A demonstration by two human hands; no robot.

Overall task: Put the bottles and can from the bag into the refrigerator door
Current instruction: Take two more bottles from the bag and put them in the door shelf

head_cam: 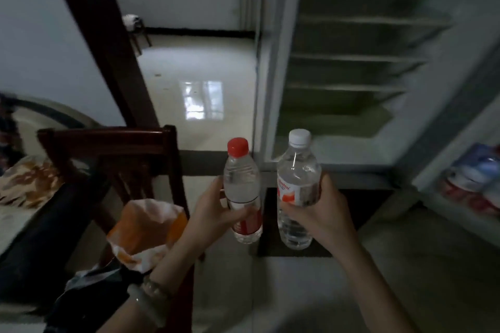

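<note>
Left hand (216, 213) is gripping the red-capped bottle (241, 184) around its lower half; right hand (322, 213) is gripping the white-capped bottle (297, 170) at its label. Both bottles are being held upright in the air, side by side but apart, toward 6 o'clock of the view. The orange-and-white bag (146, 227) is lying at 8 o'clock, by the dark wooden chair (113, 143). The open refrigerator (351, 62) is standing at 1 o'clock; its door shelf (460, 208), at 3 o'clock, is holding blurred red and blue packages (476, 178).
</note>
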